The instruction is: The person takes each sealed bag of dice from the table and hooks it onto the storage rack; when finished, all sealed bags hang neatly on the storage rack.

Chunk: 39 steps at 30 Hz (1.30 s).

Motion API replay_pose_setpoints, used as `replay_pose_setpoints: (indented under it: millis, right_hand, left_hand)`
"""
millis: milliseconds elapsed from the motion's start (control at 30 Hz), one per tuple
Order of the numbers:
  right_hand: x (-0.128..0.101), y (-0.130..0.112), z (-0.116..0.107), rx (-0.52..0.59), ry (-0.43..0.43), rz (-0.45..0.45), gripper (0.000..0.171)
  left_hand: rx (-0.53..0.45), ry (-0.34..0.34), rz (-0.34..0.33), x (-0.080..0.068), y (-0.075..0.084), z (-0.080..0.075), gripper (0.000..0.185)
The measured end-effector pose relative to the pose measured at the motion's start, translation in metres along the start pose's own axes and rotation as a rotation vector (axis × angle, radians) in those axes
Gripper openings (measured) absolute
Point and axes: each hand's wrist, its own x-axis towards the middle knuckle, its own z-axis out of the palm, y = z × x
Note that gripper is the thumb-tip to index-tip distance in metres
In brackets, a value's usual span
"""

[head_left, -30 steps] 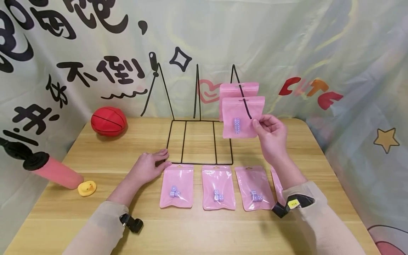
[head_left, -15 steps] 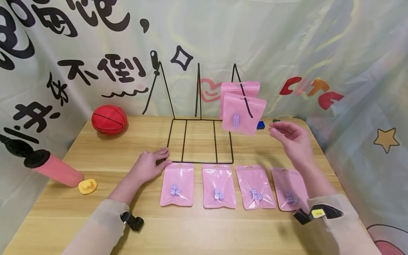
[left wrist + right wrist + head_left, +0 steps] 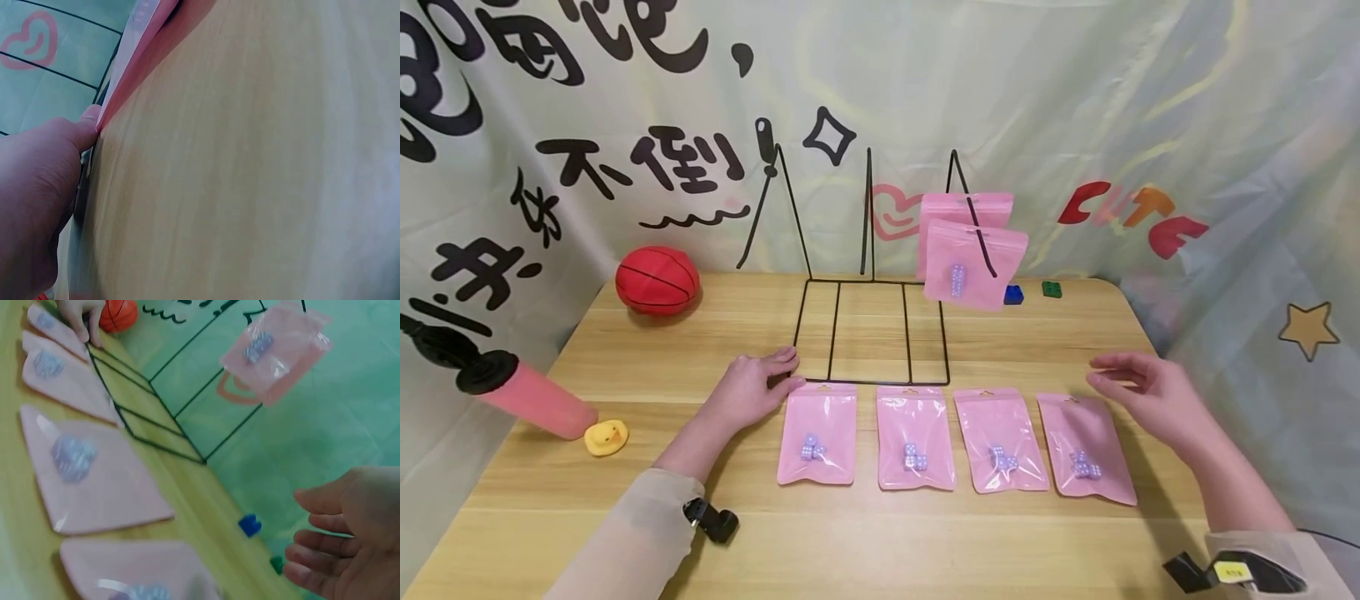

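The right hand hovered empty, fingers relaxed, just above the rightmost pink bag on the table. The left hand pressed flat on the wire rack's base. Without that steadying press, the rack might tip, dropping its hung bags.

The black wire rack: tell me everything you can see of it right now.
The black wire rack is thin metal rod. Its flat rectangular base, split into three bays, lies on the wooden table. Three slanted hooks rise at the back. Two pink pouches holding small dice hang on the right hook; the other two hooks are bare. The left hand rests at the base's front left corner.
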Motion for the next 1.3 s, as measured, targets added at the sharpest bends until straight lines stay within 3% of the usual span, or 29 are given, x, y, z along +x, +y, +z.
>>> replay_pose_setpoints:
  millis: [433, 867, 1133, 1300]
  right_hand:
    - [-0.029, 0.053, -0.007, -0.081, -0.107, 0.154, 0.057]
    - [-0.036, 0.058, 0.011, 0.036, -0.155, 0.336, 0.066]
    - [-0.036, 0.058, 0.009, 0.084, -0.157, 0.314, 0.043]
    - [-0.037, 0.056, 0.004, 0.033, -0.148, 0.272, 0.029]
  left_hand:
    - [0.001, -0.007, -0.019, 0.0, 0.001, 0.001, 0.047]
    - [0.012, 0.003, -0.003, 0.0, 0.001, 0.001, 0.047]
    - [0.007, -0.001, -0.019, 0.001, 0.002, 0.001, 0.047]
    - [-0.001, -0.007, -0.029, 0.0, 0.001, 0.001, 0.047]
